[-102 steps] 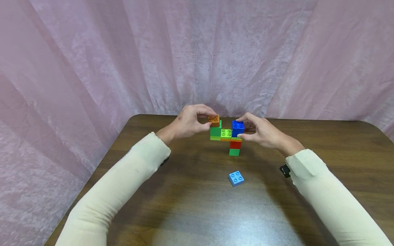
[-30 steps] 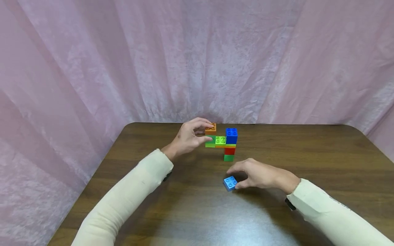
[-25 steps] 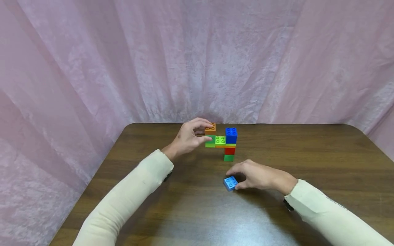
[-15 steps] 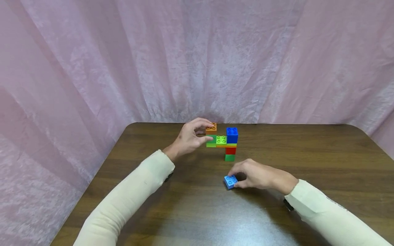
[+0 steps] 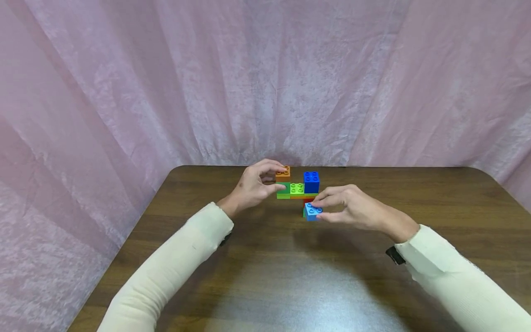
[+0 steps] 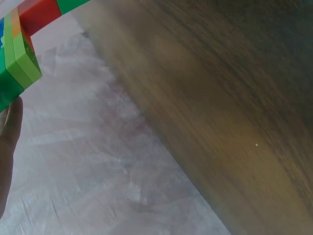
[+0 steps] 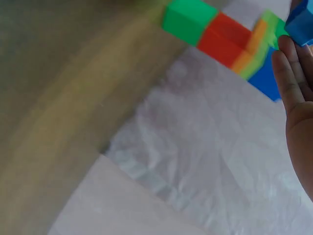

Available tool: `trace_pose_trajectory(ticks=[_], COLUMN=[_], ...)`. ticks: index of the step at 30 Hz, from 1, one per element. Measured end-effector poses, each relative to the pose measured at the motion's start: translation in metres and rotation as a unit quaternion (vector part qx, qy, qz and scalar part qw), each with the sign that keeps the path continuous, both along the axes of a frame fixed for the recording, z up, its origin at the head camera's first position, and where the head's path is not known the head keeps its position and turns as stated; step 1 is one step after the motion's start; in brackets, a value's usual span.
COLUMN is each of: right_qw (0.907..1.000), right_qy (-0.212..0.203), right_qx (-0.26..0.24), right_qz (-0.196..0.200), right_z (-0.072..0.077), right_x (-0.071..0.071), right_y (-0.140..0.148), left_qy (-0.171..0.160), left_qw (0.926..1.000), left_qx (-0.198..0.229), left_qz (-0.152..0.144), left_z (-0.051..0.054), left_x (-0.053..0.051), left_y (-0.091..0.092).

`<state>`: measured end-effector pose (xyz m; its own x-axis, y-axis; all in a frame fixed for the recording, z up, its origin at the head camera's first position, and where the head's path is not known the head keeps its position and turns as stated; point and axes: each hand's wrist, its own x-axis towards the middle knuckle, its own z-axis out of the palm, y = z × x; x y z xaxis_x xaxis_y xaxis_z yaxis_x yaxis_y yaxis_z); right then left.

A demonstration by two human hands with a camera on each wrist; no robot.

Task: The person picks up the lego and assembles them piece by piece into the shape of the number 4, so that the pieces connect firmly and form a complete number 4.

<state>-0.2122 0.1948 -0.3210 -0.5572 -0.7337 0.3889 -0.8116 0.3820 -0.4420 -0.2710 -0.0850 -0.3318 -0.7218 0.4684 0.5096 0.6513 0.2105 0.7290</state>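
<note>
My left hand point(image 5: 255, 185) holds the left end of a toy-brick structure, its fingers at the orange brick point(image 5: 284, 175) and its thumb against the green brick point(image 5: 287, 185). A lime brick point(image 5: 297, 188) lies in the middle, and a dark blue brick point(image 5: 311, 182) rises on the right. Beneath that side stands a red brick point(image 7: 224, 39) over a green one point(image 7: 188, 20), both largely covered in the head view. My right hand point(image 5: 357, 210) pinches a light blue four-stud brick point(image 5: 312, 213) off the table, in front of this support. The left wrist view catches only part of the structure.
The brown wooden table point(image 5: 249, 276) reaches its back edge just behind the structure. A pink curtain point(image 5: 265, 83) hangs beyond it. Black wrist devices point(image 5: 395, 255) show under the cream sleeves point(image 5: 448, 272).
My right hand released the dark blue brick, took hold of the light blue brick on the table, then lifted it away from me toward the structure. My left hand stays at the structure's left end.
</note>
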Motion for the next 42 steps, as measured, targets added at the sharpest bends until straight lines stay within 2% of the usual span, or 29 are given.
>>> trace_pose_trajectory(ticks=[5,10,16,25,42], right_qw=[0.9977,0.9945,0.9936,0.9919,0.9911], right_qy=[0.058,0.077,0.060,0.015,-0.003], right_qx=[-0.029,-0.043,-0.037,-0.021,0.013], right_qz=[-0.020,-0.056,-0.089,-0.124,-0.132], right_z=[0.018,0.030,0.039,0.038,0.035], right_x=[-0.008,-0.016,-0.027,-0.038,-0.044], right_y=[0.004,0.006,0.002,0.000,-0.005], left_qy=[-0.004,-0.002,0.005,0.003,0.006], left_qw=[1.0000,1.0000,1.0000,0.9999,0.9999], left_qx=[-0.001,-0.005,-0.009,-0.009,-0.010], left_qz=[-0.001,-0.003,-0.001,-0.004,-0.004], left_z=[0.001,0.001,0.001,0.003,0.003], left_x=[0.000,0.000,-0.001,0.000,-0.001], left_y=[0.000,0.000,0.000,0.002,0.002])
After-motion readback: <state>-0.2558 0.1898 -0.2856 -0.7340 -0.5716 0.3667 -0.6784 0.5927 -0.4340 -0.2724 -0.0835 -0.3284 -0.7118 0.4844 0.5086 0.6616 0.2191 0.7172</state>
